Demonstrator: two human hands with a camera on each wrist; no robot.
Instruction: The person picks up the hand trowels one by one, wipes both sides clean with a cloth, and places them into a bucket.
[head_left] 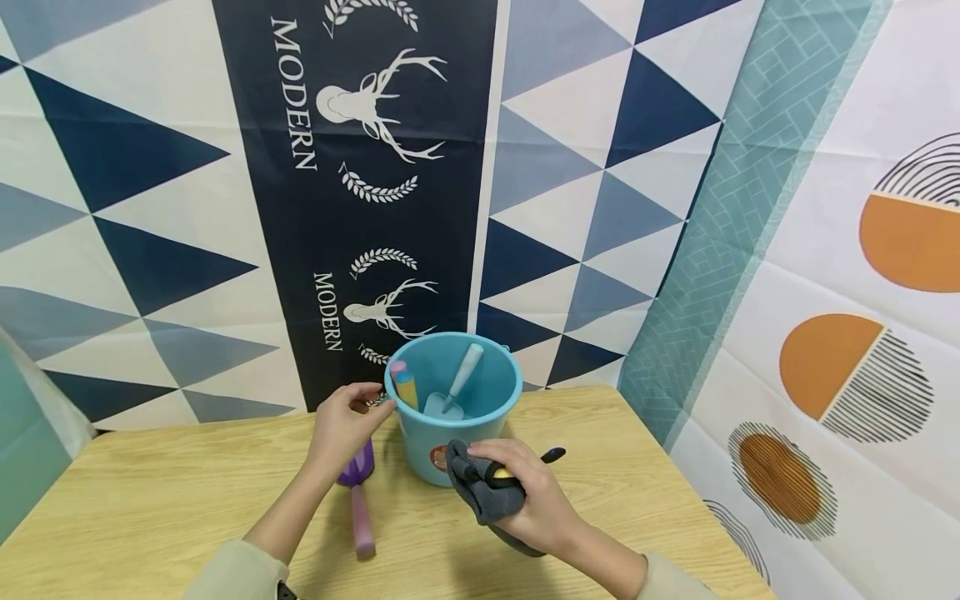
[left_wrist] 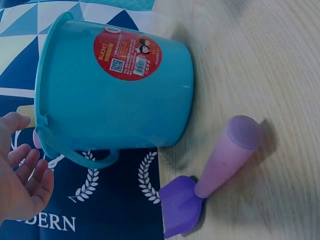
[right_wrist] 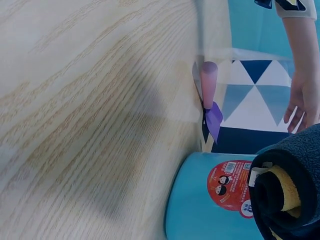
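A blue bucket (head_left: 457, 429) stands upright on the table. Inside it are a light-blue toy shovel (head_left: 463, 372), a yellow cylinder with a blue top (head_left: 406, 388) and a pink-ended piece (head_left: 397, 367), partly hidden. My left hand (head_left: 350, 421) is at the bucket's left rim, its fingers loosely bent around nothing; whether a fingertip touches the rim I cannot tell. In front of the bucket, my right hand (head_left: 536, 492) grips a rolled dark grey cloth (right_wrist: 295, 170) with yellow inside. A purple shovel with a pink handle (left_wrist: 227, 157) lies on the table below my left hand.
The wooden table (head_left: 187, 492) ends at its back edge just behind the bucket. Patterned fabric (head_left: 360, 208) hangs behind it, and another printed sheet (head_left: 825, 250) hangs along the right side. The bucket's handle (left_wrist: 75, 155) hangs down along its side.
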